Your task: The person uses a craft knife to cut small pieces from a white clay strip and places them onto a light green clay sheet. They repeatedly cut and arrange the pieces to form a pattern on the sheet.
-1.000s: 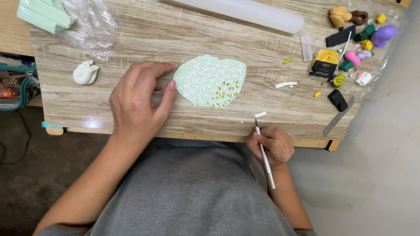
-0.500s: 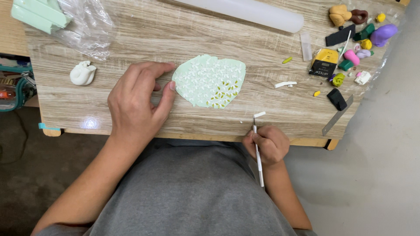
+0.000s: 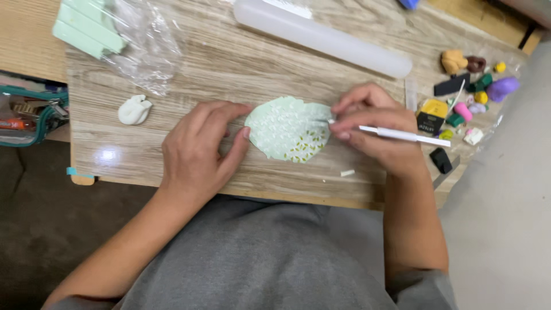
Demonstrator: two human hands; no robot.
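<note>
Green clay slab (image 3: pixel 288 129) lies flat on wood surface (image 3: pixel 229 63), between both sets of fingers. Right hand (image 3: pixel 373 129), earlier off the near edge, now at slab's right rim, fingers pinching white tool (image 3: pixel 402 135); tip hidden. Left hand (image 3: pixel 198 152) stays, fingers spread flat, touching left rim. Clear roller (image 3: pixel 321 37) beyond fingers, clay bits (image 3: pixel 468 95) right, white lump (image 3: pixel 134 109) left.

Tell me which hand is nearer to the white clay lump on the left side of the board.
Left. The left hand lies just right of the white clay lump; the right hand holds a white tool beyond the green clay sheet.
</note>
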